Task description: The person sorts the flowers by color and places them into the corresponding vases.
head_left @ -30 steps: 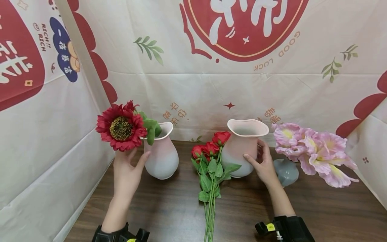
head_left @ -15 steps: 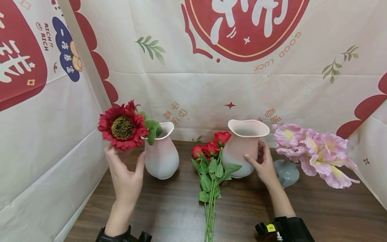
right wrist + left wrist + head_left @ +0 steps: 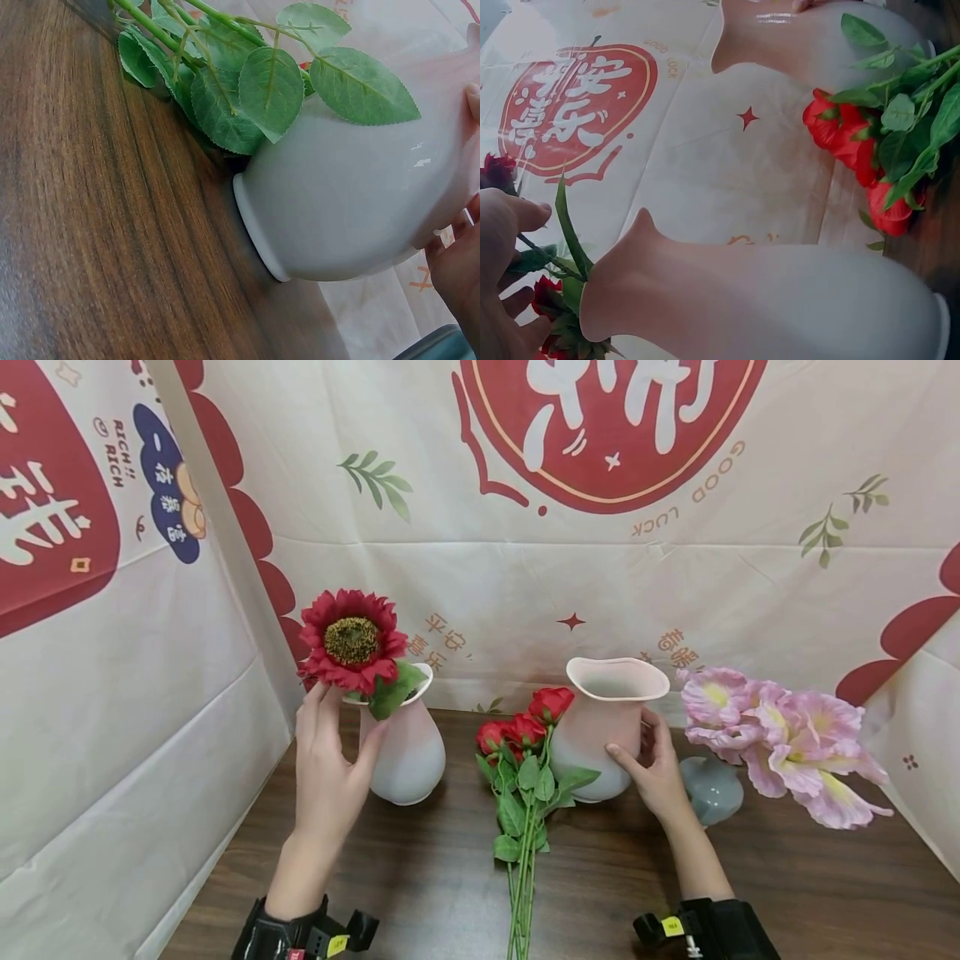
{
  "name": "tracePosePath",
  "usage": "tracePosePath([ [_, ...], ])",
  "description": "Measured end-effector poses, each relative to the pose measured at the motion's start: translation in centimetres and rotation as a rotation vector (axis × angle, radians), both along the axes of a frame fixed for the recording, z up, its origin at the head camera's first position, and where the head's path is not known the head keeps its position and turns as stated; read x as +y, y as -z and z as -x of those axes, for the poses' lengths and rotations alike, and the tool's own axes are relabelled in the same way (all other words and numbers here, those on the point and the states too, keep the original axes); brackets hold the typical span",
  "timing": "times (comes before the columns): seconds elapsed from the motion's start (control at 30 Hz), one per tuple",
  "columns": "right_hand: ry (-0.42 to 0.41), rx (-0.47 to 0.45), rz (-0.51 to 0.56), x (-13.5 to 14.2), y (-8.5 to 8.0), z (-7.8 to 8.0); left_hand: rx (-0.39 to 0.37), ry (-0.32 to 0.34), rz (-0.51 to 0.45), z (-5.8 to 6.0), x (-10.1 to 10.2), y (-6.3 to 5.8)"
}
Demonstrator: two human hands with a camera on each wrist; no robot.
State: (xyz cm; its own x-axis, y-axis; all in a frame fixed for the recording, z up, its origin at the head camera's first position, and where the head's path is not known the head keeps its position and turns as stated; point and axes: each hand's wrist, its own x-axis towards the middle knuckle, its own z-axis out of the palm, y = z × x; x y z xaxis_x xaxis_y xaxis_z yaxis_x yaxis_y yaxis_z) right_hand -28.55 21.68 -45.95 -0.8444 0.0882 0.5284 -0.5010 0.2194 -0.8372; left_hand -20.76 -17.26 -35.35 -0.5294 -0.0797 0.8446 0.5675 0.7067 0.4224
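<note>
A dark red sunflower (image 3: 352,639) with a green leaf stands in the left pink-and-white vase (image 3: 411,764). My left hand (image 3: 330,768) reaches up beside that vase, its fairly straight fingers touching the flower from below. In the left wrist view the fingers lie around the stem (image 3: 536,244) near the vase mouth, without a visible tight hold. My right hand (image 3: 660,768) grips a second pink-and-white vase (image 3: 600,727), thumb on its front and the other fingers partly hidden behind it. This vase stands upright on the table, as the right wrist view shows.
Several red roses (image 3: 525,731) with long green stems lie on the wooden table (image 3: 420,885) between the vases, leaves touching the right one. A grey-blue vase (image 3: 712,789) with pink flowers (image 3: 787,735) stands at right. Printed cloth (image 3: 480,577) walls enclose the back and sides.
The sunflower has swung right and up, from leaning left of its vase to above the mouth. My left hand opened away from it, then moved right with it. The right hand stays put.
</note>
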Motion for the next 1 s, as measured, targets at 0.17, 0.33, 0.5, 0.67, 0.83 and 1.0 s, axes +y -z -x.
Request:
tracePosePath([
  [0.17,0.002,-0.01,-0.007,0.0,-0.1,-0.2,-0.012,-0.035,0.027,0.5,-0.2,-0.5],
  [0.33,0.005,-0.019,-0.004,-0.1,-0.1,-0.2,0.005,-0.039,-0.023,0.5,-0.4,-0.3],
  [0.5,0.001,-0.013,0.005,-0.1,-0.1,-0.2,0.081,-0.051,-0.1,0.5,-0.4,0.2],
  [0.67,-0.005,-0.003,0.008,-0.1,-0.1,0.0,0.116,-0.066,-0.18,0.5,-0.4,0.5],
  [0.83,-0.004,-0.003,0.015,-0.1,-0.1,0.0,0.07,-0.039,-0.253,1.0,-0.4,0.2],
  [1.0,-0.003,-0.011,0.017,-0.1,-0.2,-0.2,-0.018,0.033,-0.307,1.5,-0.3,-0.1],
])
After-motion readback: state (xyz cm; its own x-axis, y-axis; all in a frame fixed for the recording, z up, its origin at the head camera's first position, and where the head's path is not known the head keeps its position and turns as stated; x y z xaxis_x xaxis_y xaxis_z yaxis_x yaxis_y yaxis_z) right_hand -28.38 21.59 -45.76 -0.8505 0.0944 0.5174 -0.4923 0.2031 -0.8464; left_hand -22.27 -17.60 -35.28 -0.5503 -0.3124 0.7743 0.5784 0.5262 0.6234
